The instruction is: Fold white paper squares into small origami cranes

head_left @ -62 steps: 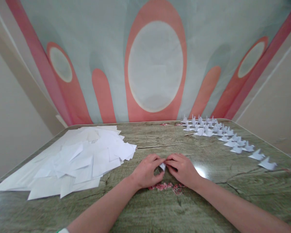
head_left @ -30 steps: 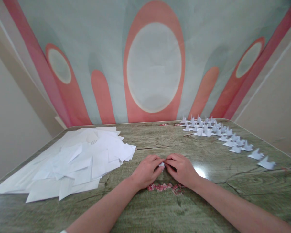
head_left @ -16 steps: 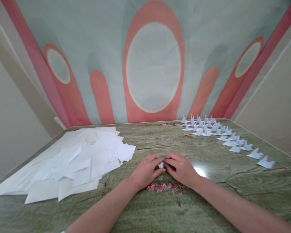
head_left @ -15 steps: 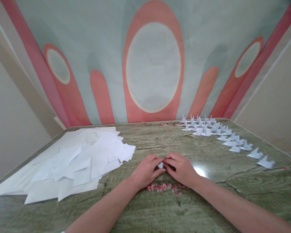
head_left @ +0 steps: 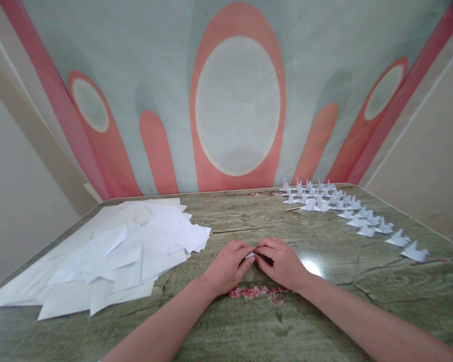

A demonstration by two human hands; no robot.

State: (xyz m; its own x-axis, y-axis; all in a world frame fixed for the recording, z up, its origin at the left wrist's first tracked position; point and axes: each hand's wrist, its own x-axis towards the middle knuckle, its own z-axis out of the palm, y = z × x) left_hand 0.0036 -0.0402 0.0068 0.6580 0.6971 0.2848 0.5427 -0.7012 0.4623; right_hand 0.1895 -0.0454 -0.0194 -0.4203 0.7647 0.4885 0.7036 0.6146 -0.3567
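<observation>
A small folded piece of white paper is pinched between both hands just above the middle of the table. My left hand grips it from the left, its thumb on the near side and fingers over the top. From the right, my right hand closes on the same paper, its fingertips meeting those of the left. Most of the paper is hidden behind the fingers, so its exact shape cannot be made out.
Many loose white paper sheets lie in a spread heap on the left. Several folded paper birds stand in rows along the right and back right of the wood-patterned table. A printed backdrop rises behind the table.
The fingers have pressed the paper smaller and flatter, and less of it shows. Both hands have stayed in nearly the same place.
</observation>
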